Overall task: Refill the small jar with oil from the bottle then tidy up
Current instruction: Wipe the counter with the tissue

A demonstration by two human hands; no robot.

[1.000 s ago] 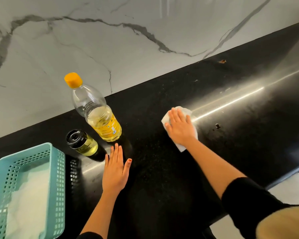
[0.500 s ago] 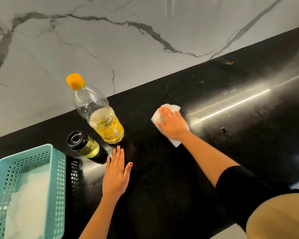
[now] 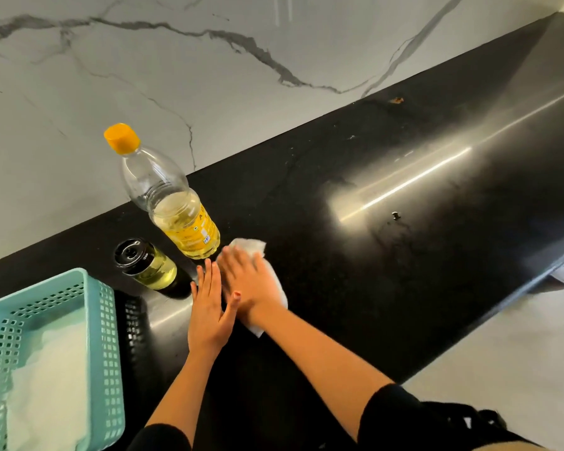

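partly hidden at centre frame, a white wipe point(image 3: 248, 247) shows only its upper corner and a lower tip beneath the right hand point(image 3: 251, 284). that hand is smeared by blur and presses the wipe flat, fingers straight, onto the black counter point(image 3: 404, 255). at lower left a teal basket point(image 3: 102, 320) is cut off by the frame's edges, and a pale cloth point(image 3: 46, 369) inside is hard to make out. the left hand point(image 3: 209, 317) lies open and flat on the counter just beside the right, holding nothing, its thumb meeting the right hand's edge. just above the hands, the capped oil bottle point(image 3: 176, 206) stands upright, part full. the small jar point(image 3: 147, 263), lid on and holding yellow oil, stands beside it to the left, near the marble wall point(image 3: 209, 76).
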